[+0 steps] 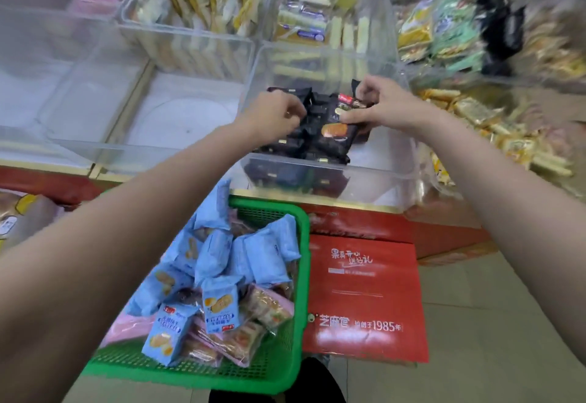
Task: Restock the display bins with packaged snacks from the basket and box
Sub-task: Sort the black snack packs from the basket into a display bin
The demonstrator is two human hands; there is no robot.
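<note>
The right hand (377, 106), just right of the frame's centre, pinches a black snack packet with an orange biscuit picture (337, 131) between thumb and curled fingers, at the packet's upper edge. The left hand (274, 114), just left of centre, has its fingers curled down into the heap of small black snack packets (304, 146); they seem to grip one or more, though the fingertips are hidden among the wrappers. Both hands are inside the clear plastic display bin (374, 177) at mid-frame, and the heap fills its left and middle part, touching the front wall. To the right of the heap the bin floor shows bare and white.

Left of this bin stands another clear plastic bin (95, 149) with a bare floor. Above, in the upper part of the frame, are bins of pale yellow packets (203, 0).

Below the counter edge, at lower centre, sits a green plastic mesh basket (295, 333) holding light blue snack packets (218, 304) and pink ones. Just beside it on the right stands a red cardboard box (367, 298) with white lettering.
</note>
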